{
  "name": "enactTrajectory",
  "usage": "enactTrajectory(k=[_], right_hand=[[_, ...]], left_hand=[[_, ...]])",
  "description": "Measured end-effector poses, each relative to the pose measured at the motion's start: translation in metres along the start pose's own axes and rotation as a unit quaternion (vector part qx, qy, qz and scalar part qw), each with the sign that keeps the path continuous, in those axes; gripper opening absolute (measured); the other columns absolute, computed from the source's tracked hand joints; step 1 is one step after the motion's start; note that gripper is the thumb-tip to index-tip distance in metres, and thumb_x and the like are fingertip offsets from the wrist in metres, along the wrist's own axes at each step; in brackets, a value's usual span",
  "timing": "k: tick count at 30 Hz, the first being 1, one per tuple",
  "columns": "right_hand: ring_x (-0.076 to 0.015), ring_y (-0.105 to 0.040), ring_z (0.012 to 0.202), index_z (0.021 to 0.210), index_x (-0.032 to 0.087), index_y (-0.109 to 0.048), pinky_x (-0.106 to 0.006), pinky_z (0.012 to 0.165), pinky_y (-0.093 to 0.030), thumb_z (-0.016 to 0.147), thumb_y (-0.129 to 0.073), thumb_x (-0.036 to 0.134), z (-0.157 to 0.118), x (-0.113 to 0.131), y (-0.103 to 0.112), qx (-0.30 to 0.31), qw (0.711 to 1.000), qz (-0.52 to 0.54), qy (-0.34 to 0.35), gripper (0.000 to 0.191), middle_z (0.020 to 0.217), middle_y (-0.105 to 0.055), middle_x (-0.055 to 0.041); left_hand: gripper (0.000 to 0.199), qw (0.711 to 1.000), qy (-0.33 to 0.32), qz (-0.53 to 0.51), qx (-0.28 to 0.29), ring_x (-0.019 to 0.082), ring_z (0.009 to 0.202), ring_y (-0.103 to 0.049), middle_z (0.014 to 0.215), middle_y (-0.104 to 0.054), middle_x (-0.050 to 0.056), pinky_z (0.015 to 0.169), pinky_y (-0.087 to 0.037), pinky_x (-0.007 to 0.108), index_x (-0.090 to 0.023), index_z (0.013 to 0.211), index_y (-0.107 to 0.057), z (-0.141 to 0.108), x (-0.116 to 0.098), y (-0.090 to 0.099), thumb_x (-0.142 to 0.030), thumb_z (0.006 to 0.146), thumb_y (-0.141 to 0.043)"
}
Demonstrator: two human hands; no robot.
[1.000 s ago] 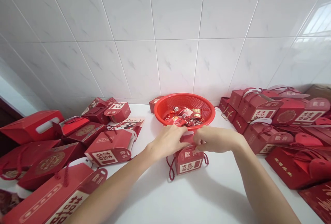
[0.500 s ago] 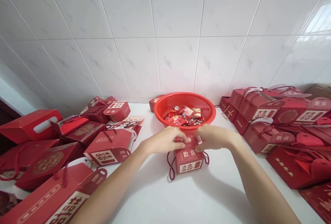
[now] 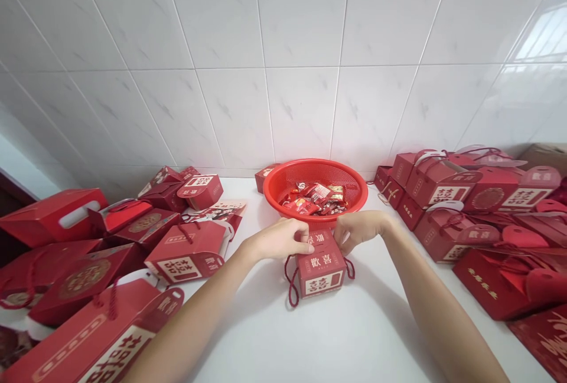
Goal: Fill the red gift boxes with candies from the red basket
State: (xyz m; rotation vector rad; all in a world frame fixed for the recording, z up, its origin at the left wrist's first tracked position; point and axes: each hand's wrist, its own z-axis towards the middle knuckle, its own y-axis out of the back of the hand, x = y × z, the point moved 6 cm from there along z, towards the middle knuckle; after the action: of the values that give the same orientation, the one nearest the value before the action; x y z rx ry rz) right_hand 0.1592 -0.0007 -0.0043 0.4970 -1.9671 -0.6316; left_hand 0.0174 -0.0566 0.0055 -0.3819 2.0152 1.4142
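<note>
A small red gift box [image 3: 322,265] with white and gold characters stands on the white table in front of me, its top flaps folded down. A dark red cord [image 3: 293,288] loops out on its left side, and another sticks out on the right. My left hand [image 3: 286,239] grips the box's upper left, thumb on top and fingers curled behind. At the upper right edge my right hand [image 3: 358,231] has its fingers bent down against the side; their tips are partly hidden. Just behind the box sits a red plastic basket [image 3: 361,191] holding wrapped sweets [image 3: 319,194].
Several red gift boxes [image 3: 186,253] cover the left side of the table. More boxes [image 3: 447,185] are stacked along the right. A small box [image 3: 264,179] stands behind the basket, against the tiled wall [image 3: 301,111]. A printed bag [image 3: 221,210] lies at the left rear.
My right thumb has come off the top of the box, and the right hand has shifted to its side. My left hand keeps its hold. The top shows more now.
</note>
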Motion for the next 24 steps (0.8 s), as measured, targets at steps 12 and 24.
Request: enactTrajectory(k=[12, 24], right_hand=[[-0.0116, -0.057, 0.059, 0.075, 0.016, -0.059, -0.024, 0.059, -0.045, 0.06, -0.087, 0.037, -0.017, 0.009, 0.019, -0.109, 0.98, 0.166, 0.014, 0.038, 0.061, -0.06, 0.0038], [-0.016, -0.061, 0.081, 0.09, 0.015, -0.07, -0.032, 0.077, -0.049, 0.076, -0.078, 0.04, -0.046, 0.053, 0.03, -0.233, 0.946, 0.205, 0.097, 0.03, 0.086, -0.067, -0.0034]], left_hand=[[0.025, 0.998, 0.031, -0.052, -0.002, 0.013, 0.061, -0.054, 0.076, -0.059, -0.002, 0.052, -0.039, 0.024, -0.02, 0.075, -0.051, -0.001, 0.002, -0.001, -0.039, 0.073, -0.067], [0.02, 0.992, 0.031, -0.116, -0.034, 0.014, 0.057, -0.061, 0.085, -0.065, 0.002, 0.049, -0.047, 0.024, -0.017, 0.093, -0.063, -0.009, -0.01, 0.001, -0.026, 0.075, -0.067]])
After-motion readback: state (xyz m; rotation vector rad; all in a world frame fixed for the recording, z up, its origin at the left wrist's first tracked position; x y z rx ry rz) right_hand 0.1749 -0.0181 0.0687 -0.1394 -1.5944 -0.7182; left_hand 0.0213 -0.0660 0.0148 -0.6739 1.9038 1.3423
